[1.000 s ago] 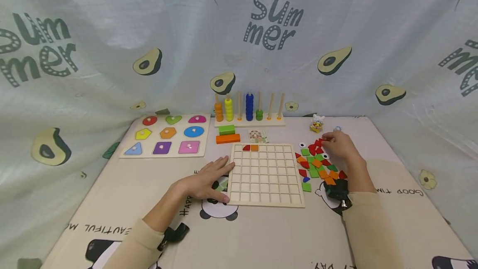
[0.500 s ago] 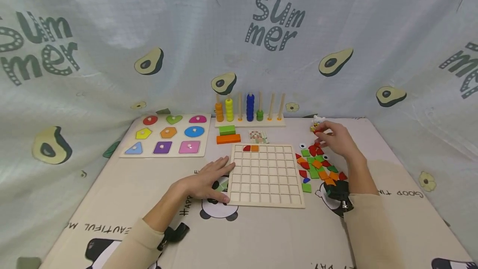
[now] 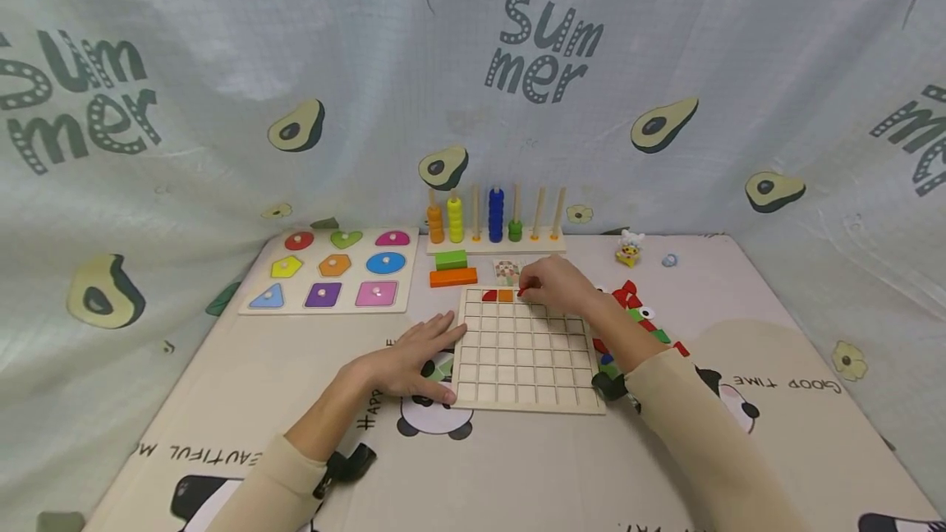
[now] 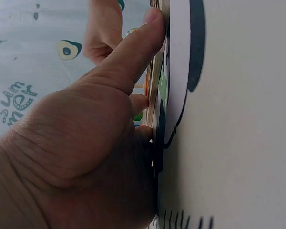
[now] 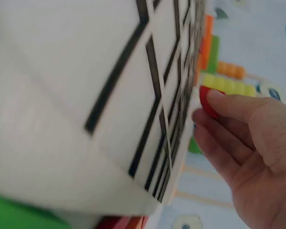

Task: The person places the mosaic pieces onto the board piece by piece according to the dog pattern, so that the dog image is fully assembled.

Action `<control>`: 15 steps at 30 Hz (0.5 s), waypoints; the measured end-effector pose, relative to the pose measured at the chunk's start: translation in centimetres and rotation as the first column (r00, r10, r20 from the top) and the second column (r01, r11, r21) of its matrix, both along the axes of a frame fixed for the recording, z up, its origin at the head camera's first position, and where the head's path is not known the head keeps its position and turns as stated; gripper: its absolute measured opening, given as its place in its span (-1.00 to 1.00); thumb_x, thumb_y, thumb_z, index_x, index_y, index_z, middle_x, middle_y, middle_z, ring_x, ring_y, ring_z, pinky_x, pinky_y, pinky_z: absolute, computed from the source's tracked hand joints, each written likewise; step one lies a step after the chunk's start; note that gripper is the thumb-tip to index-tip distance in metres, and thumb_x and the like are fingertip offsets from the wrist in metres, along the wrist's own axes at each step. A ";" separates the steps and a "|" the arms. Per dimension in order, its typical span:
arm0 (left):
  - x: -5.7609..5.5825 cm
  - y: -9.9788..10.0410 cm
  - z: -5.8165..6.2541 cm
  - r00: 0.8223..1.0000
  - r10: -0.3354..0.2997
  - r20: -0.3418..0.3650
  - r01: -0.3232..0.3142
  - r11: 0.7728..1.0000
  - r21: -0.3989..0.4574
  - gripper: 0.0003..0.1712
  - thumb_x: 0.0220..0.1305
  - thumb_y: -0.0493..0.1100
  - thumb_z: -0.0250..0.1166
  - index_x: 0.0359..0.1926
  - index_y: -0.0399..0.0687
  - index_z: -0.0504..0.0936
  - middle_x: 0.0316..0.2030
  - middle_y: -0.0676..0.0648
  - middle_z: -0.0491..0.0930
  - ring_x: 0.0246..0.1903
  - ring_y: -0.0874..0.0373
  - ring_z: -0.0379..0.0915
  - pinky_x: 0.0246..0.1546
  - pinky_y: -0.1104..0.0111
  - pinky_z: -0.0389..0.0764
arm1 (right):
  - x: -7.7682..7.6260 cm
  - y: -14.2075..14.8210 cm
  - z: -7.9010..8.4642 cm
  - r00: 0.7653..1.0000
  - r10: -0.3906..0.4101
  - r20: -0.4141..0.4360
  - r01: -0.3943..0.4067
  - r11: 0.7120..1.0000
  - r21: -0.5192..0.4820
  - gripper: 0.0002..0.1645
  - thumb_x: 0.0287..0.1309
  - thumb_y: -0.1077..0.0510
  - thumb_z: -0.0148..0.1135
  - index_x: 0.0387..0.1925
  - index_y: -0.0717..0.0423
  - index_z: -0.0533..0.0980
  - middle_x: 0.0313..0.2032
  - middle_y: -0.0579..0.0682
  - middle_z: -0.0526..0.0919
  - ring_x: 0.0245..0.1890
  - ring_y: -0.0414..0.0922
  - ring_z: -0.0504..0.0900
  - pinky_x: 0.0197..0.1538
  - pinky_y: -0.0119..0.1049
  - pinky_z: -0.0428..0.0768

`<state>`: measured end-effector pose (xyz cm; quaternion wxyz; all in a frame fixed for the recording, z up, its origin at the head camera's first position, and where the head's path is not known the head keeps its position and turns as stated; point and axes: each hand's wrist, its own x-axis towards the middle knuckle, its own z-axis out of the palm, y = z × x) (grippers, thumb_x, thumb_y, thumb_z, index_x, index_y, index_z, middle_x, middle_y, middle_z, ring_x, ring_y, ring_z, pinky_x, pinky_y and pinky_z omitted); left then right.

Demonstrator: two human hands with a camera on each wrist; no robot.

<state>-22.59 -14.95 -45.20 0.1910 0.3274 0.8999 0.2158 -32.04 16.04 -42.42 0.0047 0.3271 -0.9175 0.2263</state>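
The left hand (image 3: 414,355) lies low against the wooden grid board (image 3: 525,374), its fingers spread, thumb at the near left corner and fingertips on the left edge. The board is pale, divided by thin strips into square cells. Along its far edge sit a red quarter-round tile (image 3: 489,295) and, just right of it, an orange square tile (image 3: 506,295). Right of these, at the far edge, the right hand (image 3: 559,286) reaches over from the right edge, thumb and fingers pinching a small red piece (image 5: 208,100), flat, its outline partly hidden by the thumb.
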 end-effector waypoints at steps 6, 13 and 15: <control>0.1 0.0 0.1 1.000 0.009 -0.002 -0.009 1.000 -0.012 0.22 -0.03 0.43 0.33 0.52 0.27 -0.11 0.52 0.02 -0.36 0.49 0.05 -0.46 0.45 0.04 -0.29 | -0.5 -0.9 -0.4 0.994 0.066 -0.084 -0.061 0.996 0.062 -0.96 0.06 0.23 0.41 -0.47 0.06 0.68 -0.44 -0.09 0.70 -0.47 -0.23 0.57 -0.36 -0.32 0.58; 0.1 0.0 0.0 1.000 0.017 0.010 -0.017 1.000 -0.010 0.21 -0.03 0.43 0.34 0.52 0.29 -0.11 0.52 0.04 -0.37 0.49 0.06 -0.47 0.45 0.03 -0.30 | -0.4 -0.6 -0.3 0.992 0.125 -0.014 -0.124 0.991 0.050 -0.94 0.00 0.24 0.44 -0.40 0.06 0.73 -0.38 -0.09 0.73 -0.41 -0.27 0.63 -0.33 -0.39 0.61; 0.1 0.0 0.1 1.000 0.017 0.010 -0.017 1.000 -0.008 0.21 -0.03 0.42 0.34 0.52 0.29 -0.11 0.52 0.04 -0.37 0.49 0.05 -0.47 0.45 0.03 -0.30 | -0.5 -0.7 -0.4 0.993 0.120 -0.003 -0.120 0.992 0.044 -0.94 0.02 0.23 0.43 -0.39 0.06 0.73 -0.37 -0.09 0.72 -0.41 -0.27 0.63 -0.32 -0.39 0.62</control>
